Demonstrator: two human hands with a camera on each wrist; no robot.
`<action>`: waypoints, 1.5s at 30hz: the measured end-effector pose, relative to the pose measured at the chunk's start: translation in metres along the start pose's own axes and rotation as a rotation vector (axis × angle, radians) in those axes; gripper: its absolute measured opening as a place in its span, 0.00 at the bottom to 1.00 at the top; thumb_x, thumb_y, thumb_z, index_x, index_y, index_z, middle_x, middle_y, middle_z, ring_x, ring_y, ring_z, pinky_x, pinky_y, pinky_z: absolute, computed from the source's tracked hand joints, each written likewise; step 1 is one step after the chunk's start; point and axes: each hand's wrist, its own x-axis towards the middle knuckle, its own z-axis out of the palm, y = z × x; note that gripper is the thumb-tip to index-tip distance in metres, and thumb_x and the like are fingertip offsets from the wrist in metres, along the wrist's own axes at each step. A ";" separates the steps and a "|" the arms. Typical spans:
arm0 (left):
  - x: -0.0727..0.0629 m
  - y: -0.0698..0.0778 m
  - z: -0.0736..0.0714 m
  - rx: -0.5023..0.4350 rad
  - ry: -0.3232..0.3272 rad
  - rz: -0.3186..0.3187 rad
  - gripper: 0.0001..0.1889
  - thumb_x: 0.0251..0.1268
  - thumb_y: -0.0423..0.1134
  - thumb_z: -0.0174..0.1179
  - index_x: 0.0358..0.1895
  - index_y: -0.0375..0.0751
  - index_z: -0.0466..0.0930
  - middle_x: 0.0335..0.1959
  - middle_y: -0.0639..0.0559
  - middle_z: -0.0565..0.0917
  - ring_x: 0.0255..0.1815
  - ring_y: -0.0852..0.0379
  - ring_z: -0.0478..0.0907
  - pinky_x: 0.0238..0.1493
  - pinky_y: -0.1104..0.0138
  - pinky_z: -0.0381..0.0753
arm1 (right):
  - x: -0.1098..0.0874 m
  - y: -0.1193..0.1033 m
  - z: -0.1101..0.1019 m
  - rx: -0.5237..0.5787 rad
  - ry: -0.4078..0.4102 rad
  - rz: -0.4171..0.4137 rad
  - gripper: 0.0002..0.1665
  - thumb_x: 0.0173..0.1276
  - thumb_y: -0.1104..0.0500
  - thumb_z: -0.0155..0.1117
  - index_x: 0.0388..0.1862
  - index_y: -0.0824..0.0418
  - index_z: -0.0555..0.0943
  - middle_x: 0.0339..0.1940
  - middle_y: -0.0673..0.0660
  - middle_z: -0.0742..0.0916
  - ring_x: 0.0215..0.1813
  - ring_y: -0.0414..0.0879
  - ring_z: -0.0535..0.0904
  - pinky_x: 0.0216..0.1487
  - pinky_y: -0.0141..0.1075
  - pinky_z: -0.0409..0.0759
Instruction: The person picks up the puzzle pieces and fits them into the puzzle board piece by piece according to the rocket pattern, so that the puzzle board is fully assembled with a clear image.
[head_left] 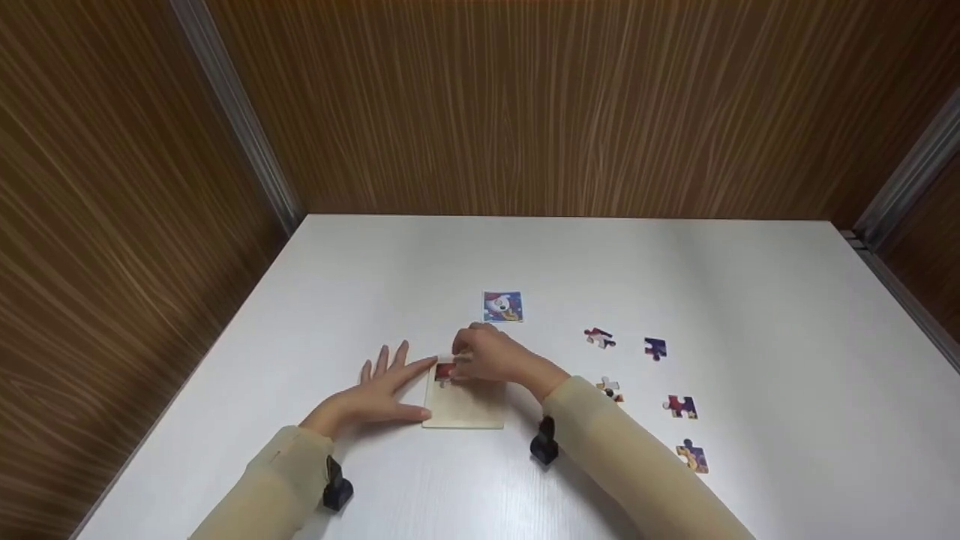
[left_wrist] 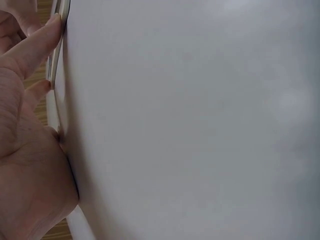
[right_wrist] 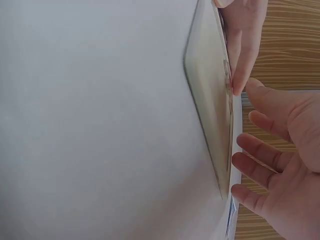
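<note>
A shallow square wooden puzzle tray (head_left: 469,412) lies flat on the table. In its far left corner is a reddish puzzle piece (head_left: 445,371). My left hand (head_left: 379,394) rests beside the tray with fingers spread; thumb and index fingertip touch its left side. Over the tray's far part is my right hand (head_left: 487,356), fingers bent downward and partly covering the tray. From the right wrist view, the right thumb and fingers (right_wrist: 260,167) stand apart, and no piece shows between them. Whatever lies beneath that hand is hidden.
A small square picture card (head_left: 502,307) with a white cartoon animal lies beyond the tray. Several loose puzzle pieces (head_left: 680,406) are scattered to the right, some close to the right sleeve (head_left: 622,442). Wood-grain panels (head_left: 525,112) border the white table (head_left: 360,262).
</note>
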 end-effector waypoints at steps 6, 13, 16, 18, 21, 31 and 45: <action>0.001 0.000 0.000 0.005 -0.001 0.000 0.45 0.52 0.64 0.60 0.73 0.59 0.51 0.73 0.38 0.29 0.69 0.37 0.18 0.63 0.42 0.21 | -0.005 0.002 -0.011 0.097 0.003 -0.022 0.18 0.60 0.57 0.67 0.46 0.66 0.79 0.43 0.60 0.82 0.48 0.51 0.77 0.53 0.43 0.74; 0.000 0.000 -0.001 -0.007 -0.006 0.018 0.50 0.48 0.63 0.64 0.74 0.57 0.48 0.73 0.38 0.29 0.69 0.37 0.17 0.63 0.42 0.21 | -0.014 0.009 -0.023 0.123 0.036 -0.020 0.18 0.62 0.58 0.65 0.47 0.68 0.78 0.45 0.61 0.82 0.50 0.52 0.75 0.53 0.44 0.73; 0.000 0.000 -0.001 0.004 -0.010 0.018 0.52 0.46 0.64 0.65 0.74 0.57 0.48 0.73 0.37 0.29 0.69 0.37 0.18 0.63 0.41 0.21 | -0.020 0.013 -0.027 0.132 0.051 -0.013 0.18 0.63 0.58 0.65 0.47 0.68 0.78 0.45 0.61 0.82 0.50 0.53 0.75 0.53 0.45 0.73; 0.000 -0.001 -0.001 0.015 -0.013 0.020 0.53 0.44 0.64 0.66 0.74 0.57 0.47 0.73 0.37 0.29 0.69 0.36 0.18 0.63 0.41 0.22 | -0.024 0.016 -0.029 0.145 0.056 -0.008 0.18 0.63 0.58 0.64 0.47 0.68 0.77 0.45 0.61 0.82 0.50 0.53 0.75 0.53 0.45 0.73; 0.001 0.000 0.000 0.025 -0.014 0.027 0.55 0.42 0.64 0.68 0.74 0.57 0.48 0.73 0.36 0.29 0.69 0.36 0.18 0.63 0.40 0.23 | -0.030 0.019 -0.034 0.157 0.058 -0.008 0.18 0.63 0.58 0.65 0.48 0.68 0.77 0.46 0.62 0.81 0.51 0.54 0.75 0.54 0.45 0.73; 0.005 0.002 0.000 0.046 -0.021 0.031 0.57 0.39 0.65 0.68 0.74 0.57 0.46 0.73 0.37 0.28 0.69 0.35 0.18 0.63 0.40 0.22 | -0.051 0.031 -0.049 0.148 0.105 0.007 0.19 0.63 0.57 0.64 0.49 0.67 0.77 0.48 0.62 0.81 0.52 0.55 0.75 0.55 0.48 0.72; 0.007 0.001 0.000 0.044 -0.026 0.020 0.55 0.40 0.65 0.68 0.74 0.60 0.47 0.73 0.38 0.29 0.70 0.37 0.18 0.63 0.41 0.22 | -0.086 0.053 -0.068 0.114 0.144 0.030 0.19 0.64 0.56 0.64 0.49 0.66 0.77 0.48 0.60 0.82 0.52 0.52 0.76 0.54 0.49 0.72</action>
